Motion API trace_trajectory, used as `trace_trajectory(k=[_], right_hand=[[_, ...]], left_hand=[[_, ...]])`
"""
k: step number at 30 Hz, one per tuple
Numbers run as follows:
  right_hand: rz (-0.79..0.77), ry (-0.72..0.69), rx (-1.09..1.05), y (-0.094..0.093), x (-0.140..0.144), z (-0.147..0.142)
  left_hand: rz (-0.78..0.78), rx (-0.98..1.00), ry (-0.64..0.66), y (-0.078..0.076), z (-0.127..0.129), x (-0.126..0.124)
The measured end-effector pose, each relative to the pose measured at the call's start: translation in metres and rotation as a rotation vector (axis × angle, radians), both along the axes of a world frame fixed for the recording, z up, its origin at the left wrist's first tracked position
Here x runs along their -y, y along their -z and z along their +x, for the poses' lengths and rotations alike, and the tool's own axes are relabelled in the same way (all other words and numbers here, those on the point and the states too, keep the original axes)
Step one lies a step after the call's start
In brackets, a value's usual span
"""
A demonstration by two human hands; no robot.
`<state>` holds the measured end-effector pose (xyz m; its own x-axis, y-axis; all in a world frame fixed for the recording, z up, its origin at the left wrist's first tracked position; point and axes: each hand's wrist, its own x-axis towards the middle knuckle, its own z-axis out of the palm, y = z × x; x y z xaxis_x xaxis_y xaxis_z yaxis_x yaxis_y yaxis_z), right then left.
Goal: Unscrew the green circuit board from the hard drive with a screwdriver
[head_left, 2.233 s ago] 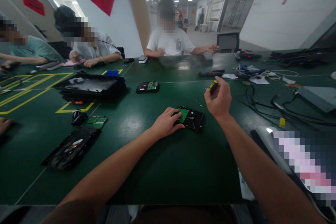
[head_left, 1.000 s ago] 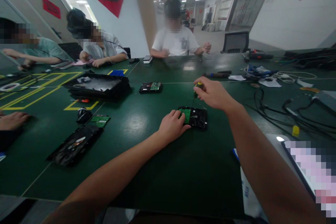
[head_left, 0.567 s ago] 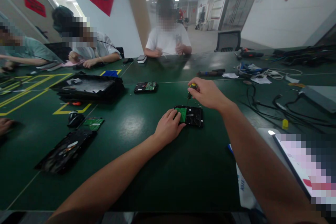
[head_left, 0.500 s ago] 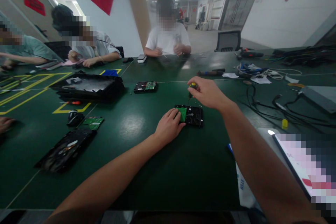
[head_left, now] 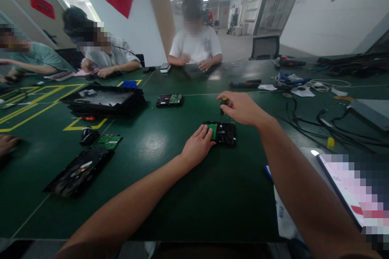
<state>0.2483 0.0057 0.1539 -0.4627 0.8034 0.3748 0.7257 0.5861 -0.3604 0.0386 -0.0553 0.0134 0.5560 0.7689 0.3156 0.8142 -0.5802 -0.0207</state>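
While the left hand [head_left: 197,145] pins the hard drive [head_left: 221,133] down, the right hand [head_left: 240,108] stands a screwdriver [head_left: 222,107] on it.

Right fingers curl tight around the handle, tip down on the drive's far edge; left fingers lie flat and close together across its green circuit board [head_left: 213,130]. That drive sits mid-table [head_left: 158,145], just ahead of the person. Further out lie a second drive [head_left: 169,100], a black tray [head_left: 103,101], a loose board [head_left: 109,141] and tangled cables [head_left: 322,123].
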Motion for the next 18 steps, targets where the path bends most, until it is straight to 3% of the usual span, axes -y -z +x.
trace_trajectory(k=[18], right_hand=[[-0.003, -0.001, -0.113, 0.0005, 0.0006, -0.0038]], left_hand=[[0.000, 0.000, 0.012, 0.0008, -0.0026, -0.0021]])
